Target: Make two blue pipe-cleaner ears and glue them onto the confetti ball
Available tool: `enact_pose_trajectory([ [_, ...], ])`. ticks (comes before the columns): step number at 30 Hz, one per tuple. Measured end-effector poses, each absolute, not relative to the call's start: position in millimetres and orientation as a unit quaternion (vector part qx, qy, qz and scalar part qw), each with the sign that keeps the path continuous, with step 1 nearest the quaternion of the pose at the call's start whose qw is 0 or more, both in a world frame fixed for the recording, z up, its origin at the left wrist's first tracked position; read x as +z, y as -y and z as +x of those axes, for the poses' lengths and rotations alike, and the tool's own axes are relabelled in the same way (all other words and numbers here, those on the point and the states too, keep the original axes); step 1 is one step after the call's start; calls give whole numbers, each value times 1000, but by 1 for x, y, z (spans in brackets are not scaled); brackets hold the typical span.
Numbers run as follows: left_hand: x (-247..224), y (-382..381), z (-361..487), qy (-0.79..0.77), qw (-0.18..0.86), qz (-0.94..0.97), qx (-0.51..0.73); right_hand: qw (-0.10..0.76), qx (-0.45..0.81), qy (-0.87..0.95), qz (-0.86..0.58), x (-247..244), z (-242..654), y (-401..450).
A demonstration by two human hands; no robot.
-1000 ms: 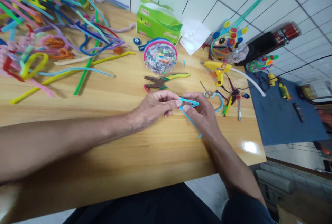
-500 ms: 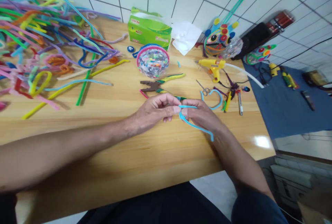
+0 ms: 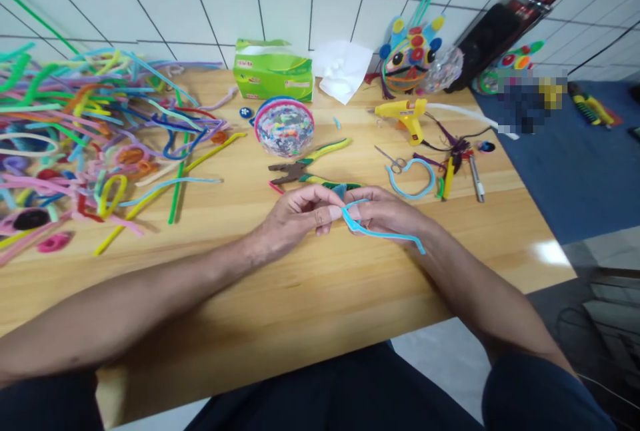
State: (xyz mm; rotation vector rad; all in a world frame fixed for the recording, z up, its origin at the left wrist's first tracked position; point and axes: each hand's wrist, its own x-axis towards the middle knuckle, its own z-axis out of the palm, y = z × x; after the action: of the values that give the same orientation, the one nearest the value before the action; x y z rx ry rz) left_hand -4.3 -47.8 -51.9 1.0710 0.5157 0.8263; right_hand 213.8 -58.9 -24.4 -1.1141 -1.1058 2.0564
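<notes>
A light blue pipe cleaner is pinched between my two hands, folded where the fingertips meet. My left hand grips it at the bend between thumb and forefinger. Close beside it, my right hand holds the same piece, its thumb pressed on it; one strand trails over the right wrist. Just beyond the hands lie pliers with yellow-green handles, partly hidden by my fingers. Right of them are small scissors and a curled light blue pipe cleaner.
A heap of coloured pipe cleaners covers the table's left. Behind the pliers sit a round container and a green tissue pack. To the right are a yellow glue gun, a pen and a decorated figure.
The view has shifted, so the table items sit differently in frame. Between my hands the blue pipe cleaner's loose strand has swung up and lies flatter across the right wrist.
</notes>
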Motion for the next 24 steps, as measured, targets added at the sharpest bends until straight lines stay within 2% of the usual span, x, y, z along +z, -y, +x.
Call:
enact_pose_trajectory([
  [8, -53, 47, -5, -230, 730, 516, 385, 336, 726, 448, -399, -24, 208, 61],
  [24, -50, 49, -6, -255, 724, 543, 342, 317, 687, 490, -432, -26, 210, 62],
])
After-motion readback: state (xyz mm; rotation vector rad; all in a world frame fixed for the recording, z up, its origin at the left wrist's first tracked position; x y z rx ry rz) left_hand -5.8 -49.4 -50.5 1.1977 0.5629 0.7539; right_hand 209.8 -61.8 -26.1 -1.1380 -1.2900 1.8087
